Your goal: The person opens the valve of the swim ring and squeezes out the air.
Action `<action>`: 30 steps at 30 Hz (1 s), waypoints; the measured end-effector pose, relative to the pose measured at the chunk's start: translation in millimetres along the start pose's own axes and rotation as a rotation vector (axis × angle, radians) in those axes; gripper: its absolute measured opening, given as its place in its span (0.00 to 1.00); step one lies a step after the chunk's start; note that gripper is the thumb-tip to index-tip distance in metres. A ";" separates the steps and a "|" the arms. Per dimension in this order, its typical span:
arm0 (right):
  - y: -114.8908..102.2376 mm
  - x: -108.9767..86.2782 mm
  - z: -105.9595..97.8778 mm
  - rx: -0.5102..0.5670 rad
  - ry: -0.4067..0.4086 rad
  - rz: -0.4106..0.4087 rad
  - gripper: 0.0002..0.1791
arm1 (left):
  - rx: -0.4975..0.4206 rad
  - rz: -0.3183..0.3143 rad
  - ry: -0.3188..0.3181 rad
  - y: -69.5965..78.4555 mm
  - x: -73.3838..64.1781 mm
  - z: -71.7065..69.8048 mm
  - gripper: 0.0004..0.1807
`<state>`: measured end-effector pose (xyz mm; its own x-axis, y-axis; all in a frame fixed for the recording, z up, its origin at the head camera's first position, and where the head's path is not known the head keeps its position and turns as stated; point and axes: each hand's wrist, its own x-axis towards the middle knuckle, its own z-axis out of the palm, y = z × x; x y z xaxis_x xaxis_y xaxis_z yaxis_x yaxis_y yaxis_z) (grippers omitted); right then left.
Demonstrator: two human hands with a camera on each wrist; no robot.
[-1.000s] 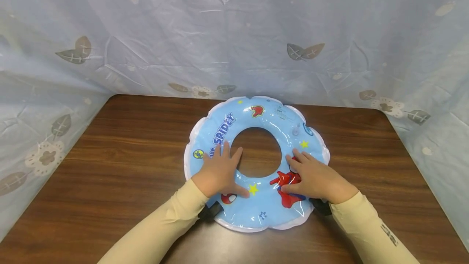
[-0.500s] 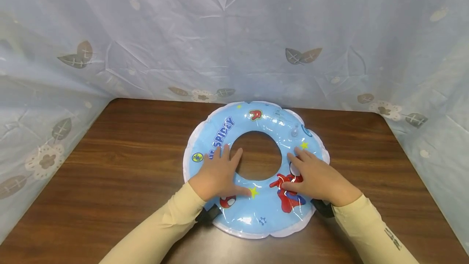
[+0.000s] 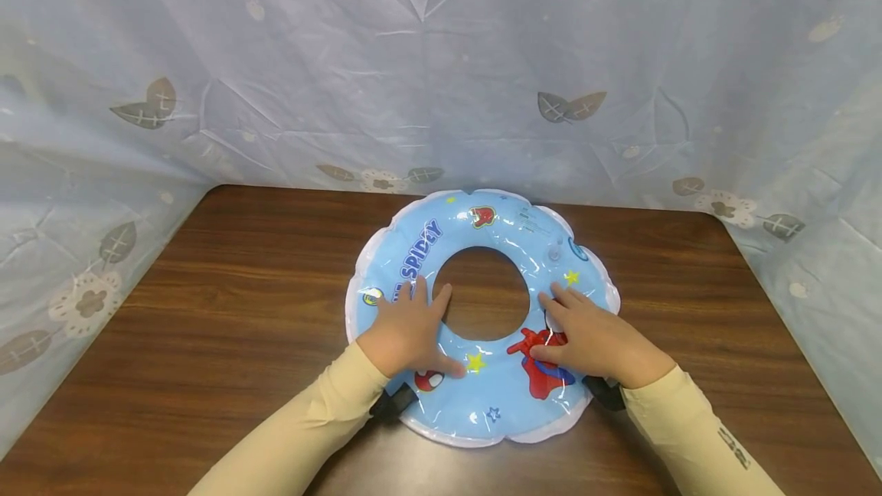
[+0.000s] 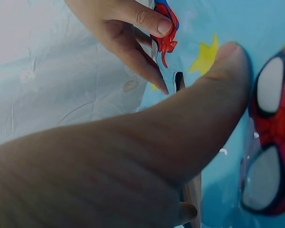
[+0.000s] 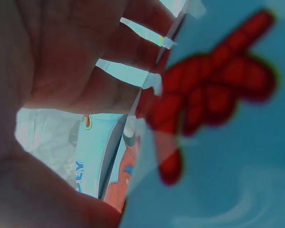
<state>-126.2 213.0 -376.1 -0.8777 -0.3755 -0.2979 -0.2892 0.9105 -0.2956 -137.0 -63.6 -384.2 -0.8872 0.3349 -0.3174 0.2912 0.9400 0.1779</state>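
A light blue inflatable swim ring [image 3: 475, 404] with a white scalloped edge and red cartoon prints lies flat on the wooden table in the head view. On its left front part rests my left hand [image 3: 406, 327], fingers spread and thumb out toward a yellow star. My right hand [image 3: 589, 331] touches the right front part, over a red figure print, with its fingers extended. In the left wrist view the left thumb [image 4: 218, 80] lies against the ring's surface. The right palm [image 5: 61, 61] is close to the vinyl in the right wrist view.
The brown wooden table [image 3: 227, 312] extends to both sides of the ring. A pale blue-grey curtain [image 3: 482, 60] with leaf and flower prints hangs behind the table and along its sides. The ring's far edge is near the table's back edge.
The whole head view has shifted slightly downward since one second ago. Both hands stay on the ring, with the left fingers and thumb moved only a little; the ring keeps its place on the table.
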 end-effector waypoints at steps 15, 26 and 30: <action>0.3 -1.3 -1.3 0.004 -0.042 0.008 0.52 | 0.008 0.031 -0.004 -1.1 2.2 -0.8 0.68; -12.5 -6.7 2.3 -0.031 -0.025 -0.020 0.61 | -0.016 0.053 -0.017 3.3 -6.3 -1.3 0.72; -11.7 -4.3 5.0 -0.025 -0.042 -0.005 0.62 | -0.005 0.056 -0.020 2.9 -4.9 0.6 0.73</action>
<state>-117.1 203.1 -375.8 -0.8598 -0.3860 -0.3341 -0.3031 0.9126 -0.2745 -131.6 -62.5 -382.6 -0.8620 0.3887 -0.3254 0.3387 0.9192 0.2006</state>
